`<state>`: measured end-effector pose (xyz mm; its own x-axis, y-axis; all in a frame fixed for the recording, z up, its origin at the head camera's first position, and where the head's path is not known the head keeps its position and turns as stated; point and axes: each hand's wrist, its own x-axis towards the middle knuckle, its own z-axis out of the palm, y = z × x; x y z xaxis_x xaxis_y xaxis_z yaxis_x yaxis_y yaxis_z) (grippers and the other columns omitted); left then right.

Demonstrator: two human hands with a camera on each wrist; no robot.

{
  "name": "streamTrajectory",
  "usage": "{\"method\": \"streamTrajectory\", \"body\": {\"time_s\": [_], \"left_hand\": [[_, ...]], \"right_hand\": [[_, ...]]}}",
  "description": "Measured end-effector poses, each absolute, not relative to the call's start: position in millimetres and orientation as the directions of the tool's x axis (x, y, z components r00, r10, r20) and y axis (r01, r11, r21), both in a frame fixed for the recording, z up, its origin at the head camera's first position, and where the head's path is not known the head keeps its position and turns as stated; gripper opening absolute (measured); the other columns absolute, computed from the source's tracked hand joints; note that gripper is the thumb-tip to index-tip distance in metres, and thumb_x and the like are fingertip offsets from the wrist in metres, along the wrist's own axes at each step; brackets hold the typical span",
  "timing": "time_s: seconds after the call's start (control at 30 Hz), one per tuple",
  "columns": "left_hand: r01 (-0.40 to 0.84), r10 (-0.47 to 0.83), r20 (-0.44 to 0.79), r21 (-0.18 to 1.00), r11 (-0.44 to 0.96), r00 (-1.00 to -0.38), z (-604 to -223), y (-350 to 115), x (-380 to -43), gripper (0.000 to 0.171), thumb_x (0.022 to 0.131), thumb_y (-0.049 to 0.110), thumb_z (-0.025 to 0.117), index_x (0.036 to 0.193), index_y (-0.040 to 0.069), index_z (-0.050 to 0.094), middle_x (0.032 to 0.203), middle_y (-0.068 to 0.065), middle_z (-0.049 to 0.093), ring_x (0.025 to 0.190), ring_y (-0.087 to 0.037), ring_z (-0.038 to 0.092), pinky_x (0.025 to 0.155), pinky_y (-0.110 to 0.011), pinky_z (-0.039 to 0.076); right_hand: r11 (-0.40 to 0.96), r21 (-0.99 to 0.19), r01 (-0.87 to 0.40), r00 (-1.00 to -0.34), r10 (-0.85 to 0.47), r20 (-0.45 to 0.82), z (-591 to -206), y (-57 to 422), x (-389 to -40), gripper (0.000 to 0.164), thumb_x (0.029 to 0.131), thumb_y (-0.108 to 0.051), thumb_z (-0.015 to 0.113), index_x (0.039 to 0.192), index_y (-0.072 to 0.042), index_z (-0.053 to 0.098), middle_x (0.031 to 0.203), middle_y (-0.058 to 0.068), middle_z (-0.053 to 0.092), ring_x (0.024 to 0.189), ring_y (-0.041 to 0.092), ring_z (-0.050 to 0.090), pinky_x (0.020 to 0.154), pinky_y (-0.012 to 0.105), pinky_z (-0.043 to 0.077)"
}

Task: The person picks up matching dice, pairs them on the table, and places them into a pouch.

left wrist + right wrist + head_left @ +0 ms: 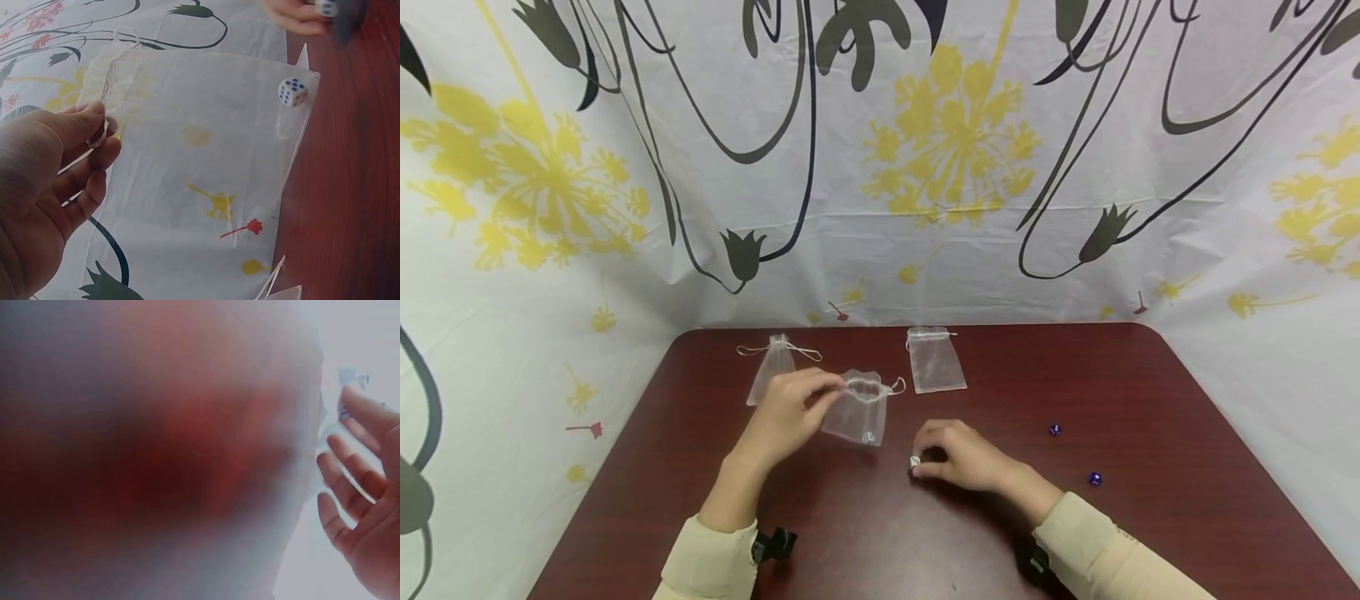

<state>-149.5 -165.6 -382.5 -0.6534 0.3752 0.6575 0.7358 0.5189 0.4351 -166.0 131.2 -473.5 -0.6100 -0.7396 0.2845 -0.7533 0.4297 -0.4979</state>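
Observation:
My left hand (790,410) pinches the rim of a sheer white drawstring pouch (850,419), whose gathered mouth faces up. Inside the pouch, at a bottom corner, lies a white die (292,92) with blue dots. Off to the right, my right hand (961,455) pinches another white die (914,461) between thumb and fingertips, low over the table. In the right wrist view the right hand (369,487) shows at the edge, its other fingers spread, and a blur covers most of the picture.
A second sheer pouch (769,375), its strings spread, lies behind the left hand, and a third pouch (937,365) lies flat at the back. Two small shiny blue objects (1056,430) sit right of the right hand. Patterned cloth (880,250) hangs behind the dark red table (1112,375).

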Motion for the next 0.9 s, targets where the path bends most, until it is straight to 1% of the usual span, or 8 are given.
{"method": "streamTrajectory", "body": {"time_s": [0.2, 0.47, 0.53, 0.6, 0.67, 0.73, 0.83, 0.9], "left_hand": [[0.73, 0.374, 0.648, 0.447, 0.517, -0.663, -383.3, -164.6, -149.4, 0.012, 0.083, -0.003, 0.08, 0.095, 0.001, 0.077, 0.088, -0.005, 0.075, 0.079, -0.014, 0.069, 0.068, -0.032, 0.058], [0.738, 0.374, 0.66, 0.436, 0.516, -0.651, -385.0, -163.0, -151.0, 0.013, 0.083, -0.003, 0.08, 0.094, 0.004, 0.077, 0.088, -0.003, 0.075, 0.078, -0.013, 0.068, 0.067, -0.035, 0.058], [0.737, 0.374, 0.659, 0.437, 0.516, -0.653, -385.1, -162.6, -151.4, 0.013, 0.083, -0.002, 0.08, 0.093, 0.004, 0.077, 0.088, -0.002, 0.075, 0.078, -0.013, 0.068, 0.067, -0.037, 0.058], [0.736, 0.375, 0.658, 0.437, 0.517, -0.653, -385.3, -162.3, -152.0, 0.012, 0.083, -0.002, 0.08, 0.093, 0.004, 0.076, 0.087, -0.002, 0.074, 0.077, -0.013, 0.068, 0.066, -0.039, 0.058], [0.736, 0.376, 0.656, 0.438, 0.517, -0.654, -385.6, -162.0, -152.4, 0.012, 0.083, -0.002, 0.08, 0.093, 0.004, 0.076, 0.087, -0.002, 0.074, 0.076, -0.012, 0.067, 0.066, -0.039, 0.058], [0.735, 0.377, 0.655, 0.438, 0.517, -0.655, -386.0, -161.4, -152.8, 0.012, 0.083, -0.002, 0.08, 0.093, 0.004, 0.076, 0.087, -0.002, 0.074, 0.075, -0.012, 0.066, 0.064, -0.038, 0.058], [0.733, 0.378, 0.653, 0.434, 0.523, -0.656, -386.5, -159.7, -153.3, 0.012, 0.084, -0.002, 0.08, 0.093, 0.005, 0.076, 0.087, -0.001, 0.074, 0.074, -0.011, 0.065, 0.064, -0.036, 0.057], [0.732, 0.38, 0.652, 0.428, 0.53, -0.656, -386.5, -157.8, -153.6, 0.012, 0.084, -0.001, 0.08, 0.093, 0.005, 0.076, 0.087, -0.001, 0.074, 0.074, -0.01, 0.065, 0.064, -0.034, 0.057]], "right_hand": [[0.38, -0.509, -0.772, -0.599, -0.704, 0.383, -445.7, 132.2, -176.4, 0.011, 0.085, -0.017, 0.083, 0.089, -0.016, 0.073, 0.095, -0.008, 0.068, 0.093, 0.008, 0.066, 0.083, 0.03, 0.055], [0.328, -0.519, -0.789, -0.595, -0.619, 0.513, -401.1, 133.9, -188.7, 0.013, 0.085, -0.014, 0.084, 0.093, -0.015, 0.074, 0.095, -0.009, 0.069, 0.091, 0.013, 0.068, 0.082, 0.034, 0.057], [0.33, -0.509, -0.795, -0.593, -0.6, 0.537, -389.9, 135.8, -192.3, 0.014, 0.084, -0.014, 0.084, 0.093, -0.016, 0.074, 0.094, -0.009, 0.069, 0.087, 0.013, 0.067, 0.077, 0.032, 0.055], [0.335, -0.503, -0.797, -0.594, -0.583, 0.554, -379.2, 137.9, -195.3, 0.014, 0.084, -0.013, 0.084, 0.093, -0.016, 0.073, 0.094, -0.01, 0.069, 0.08, 0.011, 0.063, 0.068, 0.027, 0.052], [0.343, -0.492, -0.8, -0.594, -0.572, 0.566, -370.2, 139.6, -197.7, 0.014, 0.085, -0.012, 0.083, 0.093, -0.017, 0.073, 0.093, -0.011, 0.069, 0.07, 0.008, 0.057, 0.059, 0.022, 0.045], [0.346, -0.48, -0.806, -0.587, -0.571, 0.574, -362.6, 140.0, -199.3, 0.014, 0.085, -0.013, 0.083, 0.093, -0.018, 0.073, 0.092, -0.012, 0.068, 0.063, 0.006, 0.049, 0.053, 0.021, 0.039], [0.337, -0.47, -0.816, -0.573, -0.58, 0.579, -355.8, 138.0, -200.7, 0.014, 0.085, -0.012, 0.083, 0.093, -0.018, 0.073, 0.093, -0.012, 0.068, 0.061, 0.006, 0.047, 0.053, 0.021, 0.039], [0.329, -0.47, -0.819, -0.568, -0.586, 0.578, -352.8, 134.6, -200.6, 0.014, 0.085, -0.012, 0.083, 0.094, -0.018, 0.073, 0.094, -0.011, 0.068, 0.067, 0.009, 0.053, 0.058, 0.023, 0.043]]}}
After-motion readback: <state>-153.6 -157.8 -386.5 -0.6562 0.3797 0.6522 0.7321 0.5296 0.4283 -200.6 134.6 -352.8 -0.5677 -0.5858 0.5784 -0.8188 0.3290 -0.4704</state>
